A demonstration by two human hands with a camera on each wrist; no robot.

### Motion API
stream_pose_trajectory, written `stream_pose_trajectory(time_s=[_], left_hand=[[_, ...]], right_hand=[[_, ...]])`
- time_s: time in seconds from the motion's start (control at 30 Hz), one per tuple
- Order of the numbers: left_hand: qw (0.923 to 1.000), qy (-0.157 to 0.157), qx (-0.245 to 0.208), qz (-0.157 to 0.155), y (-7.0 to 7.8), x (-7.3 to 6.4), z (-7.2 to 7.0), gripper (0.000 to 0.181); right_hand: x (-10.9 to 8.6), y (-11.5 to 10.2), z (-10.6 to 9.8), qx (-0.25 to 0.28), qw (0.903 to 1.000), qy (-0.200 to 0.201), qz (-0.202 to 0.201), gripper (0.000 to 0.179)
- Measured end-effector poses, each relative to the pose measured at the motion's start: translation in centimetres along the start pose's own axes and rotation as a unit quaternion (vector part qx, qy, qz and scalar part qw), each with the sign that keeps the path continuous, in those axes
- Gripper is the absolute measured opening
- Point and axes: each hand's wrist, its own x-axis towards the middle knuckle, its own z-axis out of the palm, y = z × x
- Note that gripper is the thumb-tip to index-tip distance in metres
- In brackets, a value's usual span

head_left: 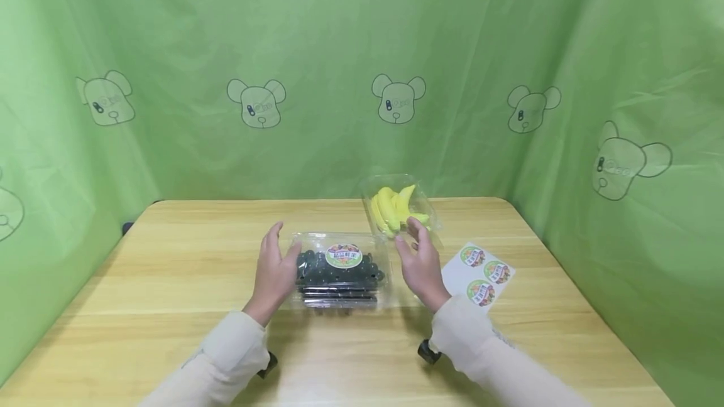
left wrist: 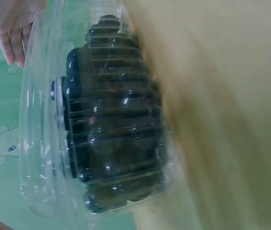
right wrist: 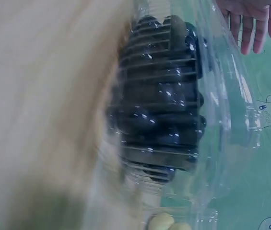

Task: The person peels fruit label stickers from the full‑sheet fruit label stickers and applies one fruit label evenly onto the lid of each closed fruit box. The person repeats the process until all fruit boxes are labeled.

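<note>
A clear plastic clamshell box [head_left: 317, 240] lies on the table with dark grapes [head_left: 317, 273] inside and a round fruit label [head_left: 344, 256] on its lid. My left hand [head_left: 273, 276] is at the box's left side, its thumb overlapping the edge; whether it touches cannot be told. To the right, a small gap separates my right hand [head_left: 423, 270] from the box. Both hands have relaxed fingers, palms facing inward. Grapes [left wrist: 116, 115] fill the ribbed box in the left wrist view, with the right hand [left wrist: 13, 26] beyond. The right wrist view shows the left hand [right wrist: 253, 19] past the box.
Behind the right hand stands a clear box [head_left: 390, 177] holding yellow bananas [head_left: 389, 209]. A white sheet [head_left: 452, 276] with several round labels lies to the right of that hand. Green curtains [head_left: 328, 30] enclose the wooden table [head_left: 186, 256] at the back and sides.
</note>
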Motion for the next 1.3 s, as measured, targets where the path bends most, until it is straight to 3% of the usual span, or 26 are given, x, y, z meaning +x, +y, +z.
stream_pose_trajectory(time_s=[0.23,0.53,1.03,1.3], left_hand=[[0.9983,0.018,-0.021,-0.052,-0.9,-0.4,-0.2,0.068],[0.9909,0.012,-0.049,-0.124,-1.7,-1.3,0.2,0.075],[0.9839,-0.017,-0.079,-0.159,-2.7,-1.9,0.9,0.071],[0.9773,-0.052,-0.084,-0.188,-2.8,-2.4,0.8,0.072]], right_hand=[[-1.0,0.7,0.0,0.05,0.996,0.017,0.073,0.062],[-2.2,1.4,1.3,0.1,0.9859,0.011,0.133,0.064],[-3.1,2.1,3.1,0.114,0.9802,-0.014,0.162,0.066],[-3.4,2.1,3.6,0.103,0.9796,-0.035,0.169,0.064]])
